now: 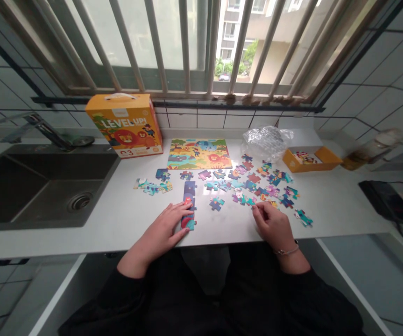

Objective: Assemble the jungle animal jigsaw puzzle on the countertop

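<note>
So, your left hand [162, 228] lies spread and nearly flat on the tabletop [344, 210], its fingertips over a vertical strip of joined puzzle pieces [189, 193] that runs toward you from the middle of the layout. Your right hand [273, 225], with a thin bracelet [287, 251] at its wrist, has its fingers pressed together, pinching a small puzzle piece [252, 202] at the near edge of the loose pile.

That pile of loose jigsaw pieces [262, 184] spreads across the tabletop between your hands and the far wall, with a few strays lying apart from it. Further left, a short joined row of pieces [151, 187] sits on its own. Beyond the pieces lies a printed jungle-animal picture [198, 154], and just left of it stands an orange "LEVEL UP!" puzzle box [124, 125] with a white handle. To the right are a crumpled clear plastic bag [266, 142] and a shallow orange box tray [311, 159] holding some printed pieces. A steel sink [43, 186] with its faucet [43, 130] lies at the left, and a barred window [187, 46] rises behind everything.
</note>
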A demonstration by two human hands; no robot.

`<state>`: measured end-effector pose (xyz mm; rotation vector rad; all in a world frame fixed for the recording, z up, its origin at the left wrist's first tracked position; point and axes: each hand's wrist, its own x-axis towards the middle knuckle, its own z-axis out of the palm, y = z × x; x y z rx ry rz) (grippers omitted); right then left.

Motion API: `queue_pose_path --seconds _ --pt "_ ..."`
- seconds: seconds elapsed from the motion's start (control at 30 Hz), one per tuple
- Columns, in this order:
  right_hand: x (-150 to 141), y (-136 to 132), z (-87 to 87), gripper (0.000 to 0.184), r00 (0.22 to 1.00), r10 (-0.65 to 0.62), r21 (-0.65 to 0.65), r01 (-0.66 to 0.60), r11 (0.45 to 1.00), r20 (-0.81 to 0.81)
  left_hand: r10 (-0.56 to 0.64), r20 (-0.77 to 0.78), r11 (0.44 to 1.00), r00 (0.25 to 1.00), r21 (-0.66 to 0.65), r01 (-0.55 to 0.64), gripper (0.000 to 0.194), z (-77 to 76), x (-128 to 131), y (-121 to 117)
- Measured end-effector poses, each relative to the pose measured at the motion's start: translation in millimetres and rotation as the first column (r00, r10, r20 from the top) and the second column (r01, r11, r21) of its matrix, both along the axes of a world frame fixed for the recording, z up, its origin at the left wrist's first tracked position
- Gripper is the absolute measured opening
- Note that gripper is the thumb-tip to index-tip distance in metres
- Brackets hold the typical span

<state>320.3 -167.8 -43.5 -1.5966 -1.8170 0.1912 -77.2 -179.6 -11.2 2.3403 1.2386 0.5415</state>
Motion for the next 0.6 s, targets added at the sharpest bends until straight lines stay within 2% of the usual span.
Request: queue_pose_path --seconds 0.07,0.2,0.27,0.33,0.4,0.43,0.6 --pt "-3.4 0.7 -3.8 0.035 0.998 0.012 -0.024 -0.011 1.0 0.054 0.023 -0.01 1.0 1.0 0.02 -0.023 0.043 -1.1 2.5 -0.1" --pt "-6.8 2.4 -2.6 0.036 0.992 0.045 -0.059 -0.038 0.998 0.122 0.059 0.012 0.996 0.998 0.072 -0.06 0.063 -0.2 6.0 -2.9" --pt "-6.9 2.9 -1.2 0.036 0.991 0.044 -0.061 -0.036 0.997 0.123 0.176 0.064 0.973 0.982 0.142 -0.184 0.049 -0.1 7.5 -6.7" --pt "-6.8 3.4 -0.4 0.036 0.992 0.044 -0.063 -0.036 0.997 0.119 0.406 0.09 0.884 0.91 0.213 -0.416 0.029 -0.9 9.5 -11.9" --pt "-6.6 3.8 -0.2 0.037 0.992 0.041 -0.066 -0.034 0.997 0.115 0.59 0.058 0.771 0.806 0.255 -0.583 0.043 -2.3 12.1 -16.6" --pt "-6.6 4.0 -0.1 0.037 0.993 0.04 -0.07 -0.032 0.997 0.114 0.627 0.017 0.748 0.779 0.266 -0.608 0.048 -2.9 13.7 -18.1" --pt "-6.7 4.8 0.5 0.036 0.993 0.042 -0.086 -0.032 0.996 0.115 0.56 -0.246 0.824 0.791 0.271 -0.498 0.047 -3.5 23.1 -14.4"
